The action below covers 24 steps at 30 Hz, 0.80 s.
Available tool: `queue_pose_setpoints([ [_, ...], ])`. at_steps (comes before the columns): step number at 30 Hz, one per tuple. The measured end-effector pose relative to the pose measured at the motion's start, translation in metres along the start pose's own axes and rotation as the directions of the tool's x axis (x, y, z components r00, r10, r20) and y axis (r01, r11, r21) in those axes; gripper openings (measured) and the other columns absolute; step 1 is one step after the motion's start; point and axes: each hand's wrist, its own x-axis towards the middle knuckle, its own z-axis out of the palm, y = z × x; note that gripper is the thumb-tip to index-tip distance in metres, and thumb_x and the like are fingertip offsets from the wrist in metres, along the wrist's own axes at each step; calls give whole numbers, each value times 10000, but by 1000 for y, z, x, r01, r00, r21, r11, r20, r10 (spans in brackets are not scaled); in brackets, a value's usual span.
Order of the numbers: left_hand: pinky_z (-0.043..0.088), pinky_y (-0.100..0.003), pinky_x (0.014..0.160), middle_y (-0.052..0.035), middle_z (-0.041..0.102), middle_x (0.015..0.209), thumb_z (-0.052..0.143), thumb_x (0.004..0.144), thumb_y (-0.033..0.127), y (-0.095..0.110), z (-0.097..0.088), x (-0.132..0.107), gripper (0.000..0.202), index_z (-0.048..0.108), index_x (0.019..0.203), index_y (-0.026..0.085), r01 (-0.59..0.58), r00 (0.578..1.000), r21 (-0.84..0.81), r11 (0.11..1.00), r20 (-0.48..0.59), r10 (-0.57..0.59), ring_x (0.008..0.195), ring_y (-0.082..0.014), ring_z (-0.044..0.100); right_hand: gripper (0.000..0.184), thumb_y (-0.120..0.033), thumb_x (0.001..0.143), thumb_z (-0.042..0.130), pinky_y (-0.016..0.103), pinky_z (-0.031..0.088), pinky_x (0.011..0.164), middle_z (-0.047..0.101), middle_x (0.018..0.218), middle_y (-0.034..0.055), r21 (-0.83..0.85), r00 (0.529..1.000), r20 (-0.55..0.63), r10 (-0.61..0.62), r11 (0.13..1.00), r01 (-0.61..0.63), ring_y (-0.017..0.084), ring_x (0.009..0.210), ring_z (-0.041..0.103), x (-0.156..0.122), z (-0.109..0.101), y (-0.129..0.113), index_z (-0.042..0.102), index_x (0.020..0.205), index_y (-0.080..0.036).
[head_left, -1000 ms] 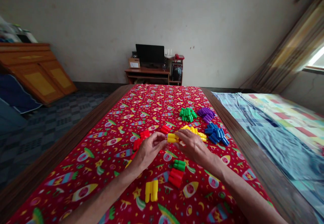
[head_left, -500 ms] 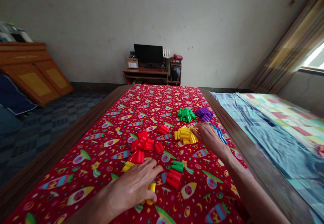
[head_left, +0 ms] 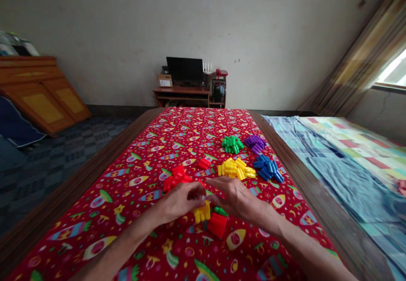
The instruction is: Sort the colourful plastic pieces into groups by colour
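My left hand (head_left: 184, 198) is curled, its fingertips and thumb at the top of a yellow ribbed plastic block (head_left: 202, 213). From the right, my right hand (head_left: 234, 194) reaches toward it, fingers stretched out and thumb apart from them; the two hands nearly meet. A green block (head_left: 221, 211) lies partly under my right hand, with a red block (head_left: 217, 225) directly in front of it. Behind my left hand is a pile of red blocks (head_left: 177, 177), partly covered. A separate red block (head_left: 204, 163) lies farther back.
Piles of yellow blocks (head_left: 234, 169), blue blocks (head_left: 268, 168), green blocks (head_left: 232, 144) and purple blocks (head_left: 255, 144) lie on the red patterned cloth (head_left: 127, 213). A bed (head_left: 349, 154) adjoins the table's right side. A desk with a monitor (head_left: 185, 70) stands against the wall.
My right hand has moved from the yellow and blue piles toward my left hand. My left hand has shifted forward and right, and a yellow block is now at its fingertips.
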Motion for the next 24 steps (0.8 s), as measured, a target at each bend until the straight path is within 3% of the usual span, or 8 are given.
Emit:
queue_pose_setpoints([
  [2, 468, -247, 639, -1, 627, 775, 669, 731, 384, -7, 3, 7, 263, 573, 868, 181, -25, 990, -190, 982, -138, -1, 714, -160, 598, 414, -266, 907, 568, 325, 515, 846, 607, 1235, 171, 22, 997, 54, -61, 998, 60, 227, 1076, 607, 1, 17, -6, 507, 1298, -146],
  [5, 481, -257, 644, 10, 603, 774, 736, 662, 418, -9, 8, 11, 366, 511, 849, 197, -56, 963, -364, 930, -266, -46, 708, -155, 600, 527, -219, 894, 569, 387, 508, 919, 556, 1289, 208, -5, 995, 54, -82, 997, 82, 263, 1179, 547, 2, 26, -6, 409, 1384, -113],
  [8, 484, -263, 648, 20, 587, 739, 745, 652, 469, -2, 12, 11, 392, 520, 819, 195, -67, 944, -392, 917, -322, -69, 694, -153, 588, 557, -199, 884, 572, 359, 527, 865, 602, 1237, 168, 36, 997, 19, -71, 997, 70, 241, 1091, 602, 2, 21, -1, 396, 1412, -163],
  [10, 486, -267, 648, 24, 577, 711, 725, 674, 506, 4, 14, 8, 387, 533, 793, 192, -67, 926, -374, 925, -368, -82, 688, -157, 583, 509, -197, 892, 551, 300, 536, 749, 670, 1114, 124, 94, 998, -59, 9, 996, -4, 196, 906, 659, 2, 17, 2, 438, 1388, -188],
  [14, 516, -280, 688, 5, 627, 766, 660, 755, 514, 14, 20, 3, 340, 576, 834, 195, -96, 909, -318, 943, -415, -47, 741, -178, 624, 275, -211, 904, 530, 215, 468, 582, 707, 833, 32, 128, 971, -183, 151, 983, -129, 123, 633, 621, 3, 10, 6, 618, 1164, -193],
  [18, 532, -298, 789, -32, 683, 893, 550, 860, 405, 13, 17, 3, 226, 619, 901, 194, -164, 902, -139, 977, -423, 91, 867, -200, 657, 200, -197, 903, 520, 246, 473, 682, 704, 904, 66, -80, 935, -343, 90, 989, -125, 150, 755, 633, 4, -15, 31, 652, 1052, -176],
  [21, 520, -302, 839, -58, 682, 947, 467, 887, 300, 8, 4, 6, 191, 624, 878, 191, -245, 840, 119, 962, -469, 272, 916, -199, 652, 199, -162, 894, 489, 300, 469, 756, 690, 936, 107, -321, 887, -442, 132, 900, -294, 195, 836, 621, 0, -35, 68, 661, 993, -161],
  [24, 494, -326, 916, -74, 675, 985, 421, 897, 256, 2, -11, 9, 217, 625, 857, 196, -275, 783, 319, 907, -473, 404, 992, -208, 635, 209, -117, 869, 464, 311, 456, 735, 675, 887, 114, -434, 866, -432, 251, 784, -444, 207, 806, 602, -6, -42, 102, 666, 910, -151],
])
